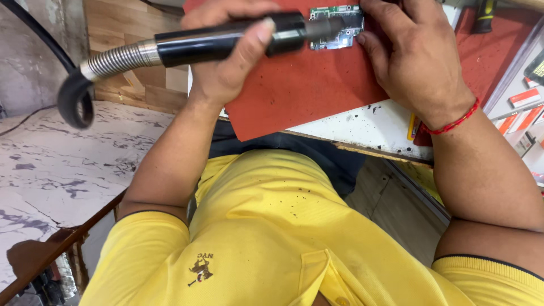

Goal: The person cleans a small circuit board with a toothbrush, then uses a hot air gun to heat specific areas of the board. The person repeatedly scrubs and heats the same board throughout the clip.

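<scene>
Green circuit board [338, 25] sits at the far end of the red mat [306, 90], and the tool's nozzle is right over it. The left hand [226, 62] is wrapped shut around the black handpiece [226, 39], its coiled metal hose [116, 58] trailing off left. The right hand [411, 56] lies flat, fingers pressing the board's edge. Best, I'd say, to keep the nozzle steady above the board, fingertips clear of its tip, board pinned flat.

One cam only — head-worn, looking steeply down past the chest at the desk [368, 122] near edge, close in. Hands fill the frame's top — no 2nd view to share.
</scene>
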